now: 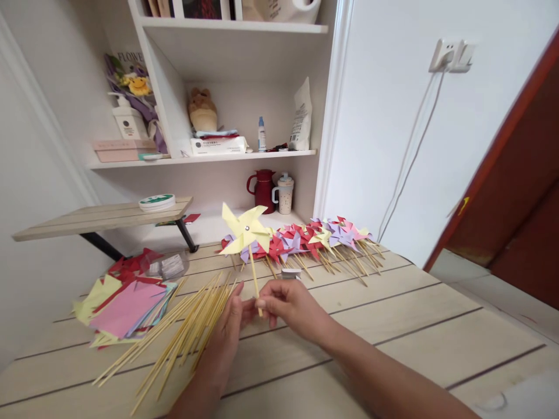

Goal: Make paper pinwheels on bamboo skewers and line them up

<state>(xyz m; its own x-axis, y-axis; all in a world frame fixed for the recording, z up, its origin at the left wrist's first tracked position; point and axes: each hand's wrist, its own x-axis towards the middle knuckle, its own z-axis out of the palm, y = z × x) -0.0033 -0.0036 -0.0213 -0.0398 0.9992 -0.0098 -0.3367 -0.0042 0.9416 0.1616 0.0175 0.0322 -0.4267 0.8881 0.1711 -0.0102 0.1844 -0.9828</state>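
Shelf unit is standing behind the yellow pinwheel; tabletop is lying beneath it. Heaped pinwheels are resting behind and right of the yellow pinwheel, heads mostly pointing away, sticks forward; probably grouped there to leave the near side free. Loose sticks are lying left of and nearer than the yellow pinwheel, fanned, likely for easy picking. Paper sheets are sitting farther left of it, stacked, presumably within reach.

Yellow pinwheel itself is standing nearly upright above the tabletop, tilting slightly left, blades facing the viewer; gripping low on its stick is probably sparing the paper. Shiny fastener is showing at its centre.

Hands: right hand is pinching the stick's lower end, thumb against fingers. Left hand is cupping loosely, half open, just left of that end; can't tell if it's touching.
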